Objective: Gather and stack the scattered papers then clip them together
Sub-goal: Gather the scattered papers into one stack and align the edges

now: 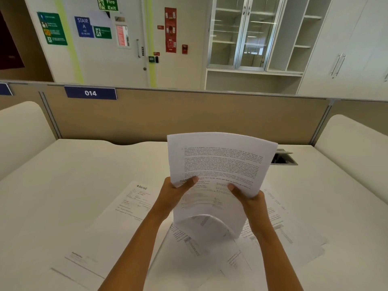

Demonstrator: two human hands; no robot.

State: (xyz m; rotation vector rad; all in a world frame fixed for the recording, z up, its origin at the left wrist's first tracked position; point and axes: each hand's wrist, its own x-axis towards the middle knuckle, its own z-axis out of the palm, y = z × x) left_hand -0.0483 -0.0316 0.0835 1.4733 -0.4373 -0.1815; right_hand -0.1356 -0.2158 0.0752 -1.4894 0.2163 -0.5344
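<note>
Now holding a sheaf of white printed paper sheets (218, 164) upright above the white desk top (63, 185), gripping with both bare hands. Pinching the sheaf's lower left edge with the left hand (174, 192), thumb (190, 181) pressing across the printed face, the other fingers hiding behind the paper. Clamping the lower right edge with the right hand (249, 200), thumb (234, 189) lying on the front, fingers likewise out of sight behind. Bowing above the grip, the sheaf's top edge arching toward the beige partition panel (189, 116). Curling below the grip, the lowest part bending forward into a rounded fold (207, 223) between the two wrists, hanging just over the loose sheets.

Lying flat beneath the grip, several more white printed sheets (130, 217), overlapping at differing angles and spreading left, right and nearer than the hands. Showing on the sheet left of the grip, a small logo (142, 187) and lines of text, too small for reading. Sitting beyond and right of the grip, a grey cable hatch (283, 157) in the desk, partly hiding behind the sheaf's right edge. Hanging on the partition beyond and left of the grip, a blue label reading 014 (90, 93).
</note>
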